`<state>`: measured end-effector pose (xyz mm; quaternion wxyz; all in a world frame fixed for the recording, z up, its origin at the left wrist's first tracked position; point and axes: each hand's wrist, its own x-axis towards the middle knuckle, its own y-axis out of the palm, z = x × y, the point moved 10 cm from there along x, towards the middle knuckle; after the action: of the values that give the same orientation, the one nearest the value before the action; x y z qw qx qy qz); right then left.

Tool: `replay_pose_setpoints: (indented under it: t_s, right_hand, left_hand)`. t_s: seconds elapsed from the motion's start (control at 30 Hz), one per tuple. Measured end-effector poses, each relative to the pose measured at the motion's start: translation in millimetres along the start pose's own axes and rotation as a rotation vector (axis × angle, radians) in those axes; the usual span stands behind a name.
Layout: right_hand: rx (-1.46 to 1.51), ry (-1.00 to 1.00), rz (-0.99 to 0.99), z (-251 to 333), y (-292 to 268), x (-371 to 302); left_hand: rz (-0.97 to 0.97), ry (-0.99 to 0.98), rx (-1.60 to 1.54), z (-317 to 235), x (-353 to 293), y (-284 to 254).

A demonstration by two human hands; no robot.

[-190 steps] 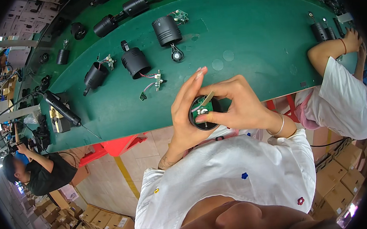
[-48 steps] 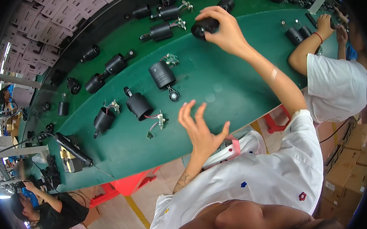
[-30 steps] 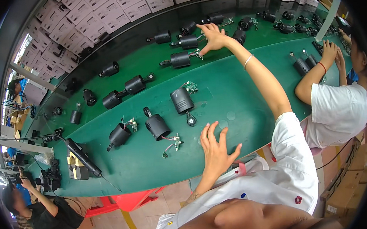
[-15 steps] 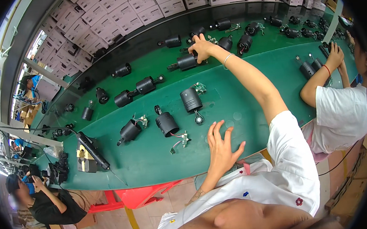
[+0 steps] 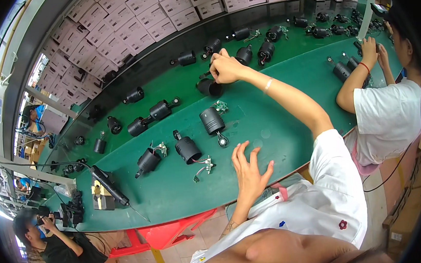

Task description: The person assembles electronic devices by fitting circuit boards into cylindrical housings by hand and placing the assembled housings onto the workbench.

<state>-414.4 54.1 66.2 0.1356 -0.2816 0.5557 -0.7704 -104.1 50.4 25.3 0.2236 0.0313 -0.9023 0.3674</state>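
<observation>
My right hand (image 5: 226, 67) reaches to the far side of the bench with its fingers closed on a black cylindrical housing (image 5: 210, 87), which is tilted and partly hidden by the hand. My left hand (image 5: 251, 171) hovers over the near edge, fingers spread and nothing in them. Nearest to it lies a ribbed black housing (image 5: 212, 120) with a bracket and a small green circuit board (image 5: 221, 107). To its left are a second housing (image 5: 187, 149), wired to a circuit board (image 5: 208, 165), and a third housing (image 5: 148, 160).
Green mats cover the bench (image 5: 176, 197). An electric screwdriver (image 5: 108, 184) leans on a small box (image 5: 103, 200) at left. More black housings (image 5: 160, 110) line the far strip, before stacked white boxes (image 5: 149, 18). A co-worker (image 5: 384, 104) sits at right; a red stool (image 5: 173, 232) stands below.
My right hand has closed its fingers around the black housing's end, and the housing has turned from lying sideways to tilted. The view has shifted slightly. My left hand stays spread.
</observation>
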Motion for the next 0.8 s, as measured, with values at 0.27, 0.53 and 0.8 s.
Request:
replay_pose_setpoints:
  t_s: [0.27, 0.53, 0.8]
  right_hand:
    - [0.171, -0.014, 0.029, 32, -26, -123]
    - [0.355, -0.188, 0.226, 26, -50, -147]
    - [0.491, 0.142, -0.307, -152, -78, -17]
  left_hand:
    - [0.025, -0.011, -0.020, 0, -1, 0]
    - [0.028, -0.016, -0.028, 0, 2, 4]
    - [0.000, -0.021, -0.004, 3, 1, -1]
